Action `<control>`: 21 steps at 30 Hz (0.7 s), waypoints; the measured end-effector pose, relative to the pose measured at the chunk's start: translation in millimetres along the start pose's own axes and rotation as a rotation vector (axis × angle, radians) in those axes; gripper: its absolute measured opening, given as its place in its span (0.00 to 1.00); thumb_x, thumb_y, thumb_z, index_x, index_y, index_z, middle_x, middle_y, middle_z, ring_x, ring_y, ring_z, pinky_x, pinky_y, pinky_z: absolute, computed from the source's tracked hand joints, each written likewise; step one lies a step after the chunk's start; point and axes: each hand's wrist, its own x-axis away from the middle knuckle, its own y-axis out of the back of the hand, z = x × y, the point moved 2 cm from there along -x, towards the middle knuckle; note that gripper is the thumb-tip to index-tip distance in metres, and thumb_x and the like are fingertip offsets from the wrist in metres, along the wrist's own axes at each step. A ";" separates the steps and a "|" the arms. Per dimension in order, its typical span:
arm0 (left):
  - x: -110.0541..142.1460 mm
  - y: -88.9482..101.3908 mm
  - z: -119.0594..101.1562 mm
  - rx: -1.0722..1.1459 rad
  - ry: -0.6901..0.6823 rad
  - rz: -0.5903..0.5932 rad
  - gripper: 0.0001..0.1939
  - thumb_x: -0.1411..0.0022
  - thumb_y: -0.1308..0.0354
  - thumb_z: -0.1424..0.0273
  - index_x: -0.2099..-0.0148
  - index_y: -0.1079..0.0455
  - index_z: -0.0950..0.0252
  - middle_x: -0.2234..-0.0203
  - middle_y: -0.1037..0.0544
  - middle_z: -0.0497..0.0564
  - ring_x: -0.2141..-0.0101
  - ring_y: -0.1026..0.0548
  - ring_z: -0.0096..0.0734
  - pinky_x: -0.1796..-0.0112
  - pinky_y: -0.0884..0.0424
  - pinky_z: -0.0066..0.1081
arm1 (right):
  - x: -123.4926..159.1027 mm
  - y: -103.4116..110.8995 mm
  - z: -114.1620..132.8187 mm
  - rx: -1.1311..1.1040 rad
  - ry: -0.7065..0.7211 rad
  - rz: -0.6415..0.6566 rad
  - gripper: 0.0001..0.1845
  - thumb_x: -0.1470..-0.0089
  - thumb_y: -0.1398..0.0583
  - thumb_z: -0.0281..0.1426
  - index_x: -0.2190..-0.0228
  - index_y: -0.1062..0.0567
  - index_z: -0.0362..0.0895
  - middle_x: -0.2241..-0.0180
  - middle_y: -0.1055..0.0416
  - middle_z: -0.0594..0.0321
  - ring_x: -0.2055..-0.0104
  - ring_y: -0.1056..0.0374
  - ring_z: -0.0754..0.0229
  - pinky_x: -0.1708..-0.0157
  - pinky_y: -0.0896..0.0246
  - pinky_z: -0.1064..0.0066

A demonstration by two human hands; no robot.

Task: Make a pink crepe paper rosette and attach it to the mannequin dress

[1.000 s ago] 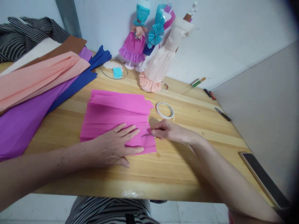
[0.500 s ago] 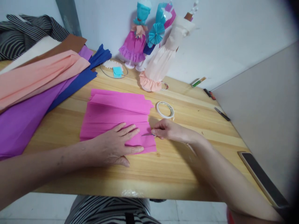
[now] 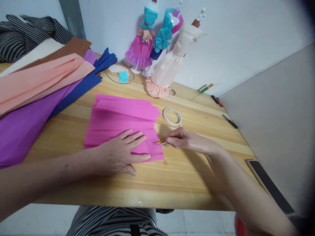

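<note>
A right hand (image 3: 180, 137) eases away from a pink sheet of paper (image 3: 125, 113) on a wooden tabletop (image 3: 197, 113), drawing a slim blade (image 3: 161, 143) with it. Half a second ago its fingertips hovered at the sheet's right edge; now they sit just outside it, and less of the metal lies over the pink. The shift suggests the blade is being worked backward toward the edge rather than deeper into the sheet, though whether it has sliced the paper is too small to tell.

The left hand (image 3: 120, 152) has not budged. Its fingers (image 3: 137, 141) fan out flat, gripping nothing, and press on the lower part of the sheet, apparently pinning it for the work at the edge. The thumb lies off the paper, on the bare wood.

The right hand's fingers close in a tight pinch around the blade's rear end, with the point aimed left, toward the spread fingertips but apart from them. The sheet thus lies beneath the left palm and ends just short of the right hand's pinch, the blade bridging the gap. Beyond the right hand, near the paper's ragged upper corner, rests a roll of tape (image 3: 173, 124).
</note>
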 end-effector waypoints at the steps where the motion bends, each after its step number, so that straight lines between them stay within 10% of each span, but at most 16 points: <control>1: -0.2 -0.1 0.0 0.000 0.001 -0.001 0.31 0.39 0.46 0.50 0.36 0.40 0.52 0.35 0.42 0.64 0.36 0.46 0.58 0.41 0.49 0.54 | 5.9 2.9 -2.8 0.028 0.005 -0.043 0.28 0.46 0.45 0.53 0.81 0.34 0.42 0.83 0.46 0.70 0.79 0.52 0.68 0.79 0.58 0.72; 9: 0.6 1.0 -0.1 0.008 0.004 -0.042 0.30 0.39 0.45 0.51 0.36 0.39 0.52 0.35 0.43 0.63 0.37 0.43 0.56 0.41 0.48 0.53 | 25.4 -4.3 -29.6 0.795 0.541 -0.558 0.15 0.36 0.47 0.37 0.57 0.27 0.40 0.67 0.26 0.54 0.69 0.31 0.60 0.72 0.39 0.71; 21: 1.4 5.3 -1.3 -0.015 0.003 -0.005 0.31 0.38 0.48 0.50 0.35 0.41 0.52 0.36 0.42 0.65 0.36 0.44 0.58 0.42 0.45 0.54 | 5.6 -24.0 -29.2 1.015 0.795 -0.588 0.13 0.37 0.46 0.32 0.54 0.30 0.39 0.68 0.27 0.57 0.70 0.31 0.62 0.76 0.39 0.74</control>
